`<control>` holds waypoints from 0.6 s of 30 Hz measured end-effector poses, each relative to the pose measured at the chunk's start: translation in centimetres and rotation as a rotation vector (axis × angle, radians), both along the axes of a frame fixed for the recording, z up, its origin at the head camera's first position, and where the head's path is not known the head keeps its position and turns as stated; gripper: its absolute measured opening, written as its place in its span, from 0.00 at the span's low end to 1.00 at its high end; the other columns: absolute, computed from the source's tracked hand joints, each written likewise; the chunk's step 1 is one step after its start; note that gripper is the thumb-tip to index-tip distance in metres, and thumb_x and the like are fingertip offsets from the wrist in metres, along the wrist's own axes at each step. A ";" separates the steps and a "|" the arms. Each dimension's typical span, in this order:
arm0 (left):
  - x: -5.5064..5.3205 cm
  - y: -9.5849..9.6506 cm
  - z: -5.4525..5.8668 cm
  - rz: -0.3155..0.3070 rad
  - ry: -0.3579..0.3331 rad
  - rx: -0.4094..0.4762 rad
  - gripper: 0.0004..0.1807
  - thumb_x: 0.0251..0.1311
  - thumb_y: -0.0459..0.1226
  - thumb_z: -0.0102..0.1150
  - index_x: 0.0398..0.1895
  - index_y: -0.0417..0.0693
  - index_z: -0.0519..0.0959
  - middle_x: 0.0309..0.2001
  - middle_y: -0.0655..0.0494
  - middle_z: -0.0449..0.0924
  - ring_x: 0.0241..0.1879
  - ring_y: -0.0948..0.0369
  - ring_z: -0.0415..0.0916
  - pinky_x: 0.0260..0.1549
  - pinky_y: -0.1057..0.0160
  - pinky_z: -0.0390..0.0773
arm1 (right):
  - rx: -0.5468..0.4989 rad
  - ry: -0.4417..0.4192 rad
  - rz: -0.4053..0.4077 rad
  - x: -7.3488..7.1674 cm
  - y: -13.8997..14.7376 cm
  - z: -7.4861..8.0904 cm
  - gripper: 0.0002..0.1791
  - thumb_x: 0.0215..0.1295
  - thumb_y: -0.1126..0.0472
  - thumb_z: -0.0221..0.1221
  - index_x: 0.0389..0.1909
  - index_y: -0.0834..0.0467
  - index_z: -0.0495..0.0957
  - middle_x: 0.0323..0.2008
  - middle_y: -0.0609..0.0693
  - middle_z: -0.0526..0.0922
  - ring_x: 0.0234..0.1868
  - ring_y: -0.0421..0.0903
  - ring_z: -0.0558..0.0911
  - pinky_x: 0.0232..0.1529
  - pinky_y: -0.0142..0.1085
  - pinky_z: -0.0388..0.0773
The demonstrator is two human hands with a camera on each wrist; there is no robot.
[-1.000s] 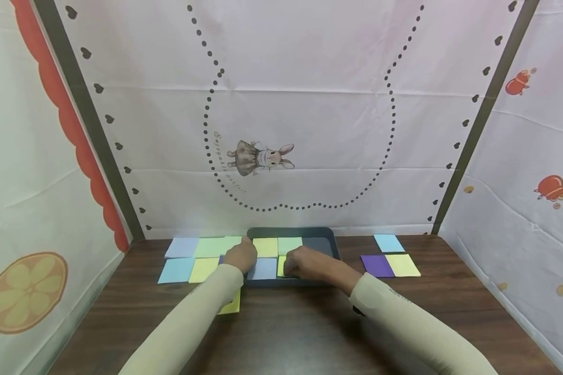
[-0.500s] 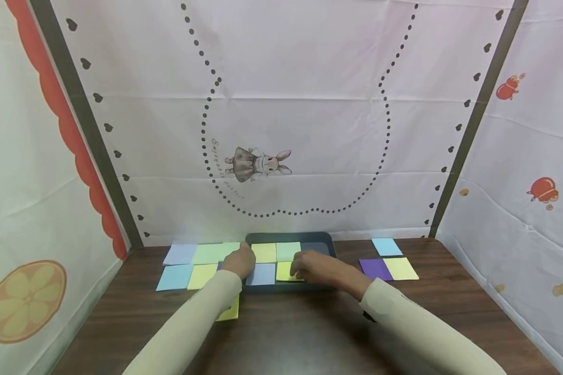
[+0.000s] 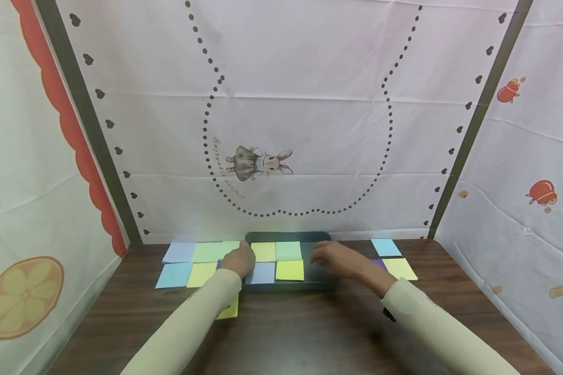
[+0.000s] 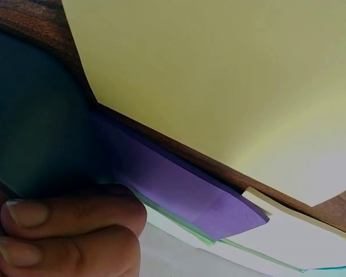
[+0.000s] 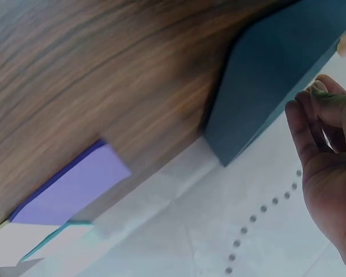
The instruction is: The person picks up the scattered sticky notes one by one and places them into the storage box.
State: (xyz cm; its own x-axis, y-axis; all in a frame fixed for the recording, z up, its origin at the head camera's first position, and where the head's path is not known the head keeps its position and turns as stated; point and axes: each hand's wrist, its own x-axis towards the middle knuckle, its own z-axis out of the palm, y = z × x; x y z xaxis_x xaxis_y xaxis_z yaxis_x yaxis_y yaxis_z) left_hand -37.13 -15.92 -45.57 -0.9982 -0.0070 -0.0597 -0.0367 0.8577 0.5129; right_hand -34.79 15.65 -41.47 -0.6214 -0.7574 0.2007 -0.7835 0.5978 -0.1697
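At the dark tray's [image 3: 286,286] left rim, my left hand [image 3: 239,260] has its fingers curled against the wall. In the left wrist view, two bent fingers [image 4: 75,231] overlap the tray wall [image 4: 40,109]. Pale yellow, green, lilac and bright yellow sticky note pads [image 3: 289,270] lie in the tray in two rows. Over the tray's right part is my right hand [image 3: 340,259], its fingers loosely bent, with nothing seen in them. The right wrist view shows that hand's thumb [image 5: 328,107] close to its fingertips, above the tray's outer wall [image 5: 265,81].
Left of the tray lie several sticky note pads, among them light blue [image 3: 174,275] and purple [image 4: 167,173] ones. A yellow pad [image 3: 230,308] sits nearer the front. Blue [image 3: 386,247], purple [image 5: 75,184] and yellow [image 3: 400,269] pads lie right. A printed cloth [image 3: 309,130] hangs behind.
My right hand has let go of the bright yellow sticky note pad, which now lies in the tray, and has moved right. The left hand stays at the tray's left rim.
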 end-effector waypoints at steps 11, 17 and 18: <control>0.4 0.1 0.0 0.000 -0.002 0.006 0.27 0.87 0.39 0.31 0.74 0.26 0.67 0.43 0.30 0.89 0.38 0.42 0.87 0.43 0.42 0.88 | -0.042 0.005 -0.132 -0.5 4.2 0.7 0.15 0.73 0.78 0.66 0.54 0.61 0.92 0.49 0.54 0.91 0.49 0.50 0.90 0.53 0.45 0.91; 2.8 0.5 2.7 -0.004 -0.003 0.010 0.28 0.88 0.39 0.28 0.75 0.26 0.67 0.48 0.28 0.89 0.44 0.39 0.89 0.49 0.40 0.89 | -0.048 0.007 -0.157 -0.7 7.1 1.1 0.14 0.72 0.80 0.65 0.48 0.62 0.90 0.44 0.54 0.90 0.47 0.50 0.89 0.50 0.45 0.90; 2.8 0.5 2.8 -0.005 -0.002 0.006 0.28 0.89 0.39 0.28 0.75 0.26 0.67 0.49 0.27 0.89 0.45 0.38 0.89 0.49 0.40 0.89 | -0.039 0.004 -0.166 -0.6 7.5 1.1 0.14 0.72 0.80 0.63 0.46 0.61 0.89 0.41 0.52 0.88 0.44 0.48 0.87 0.47 0.43 0.88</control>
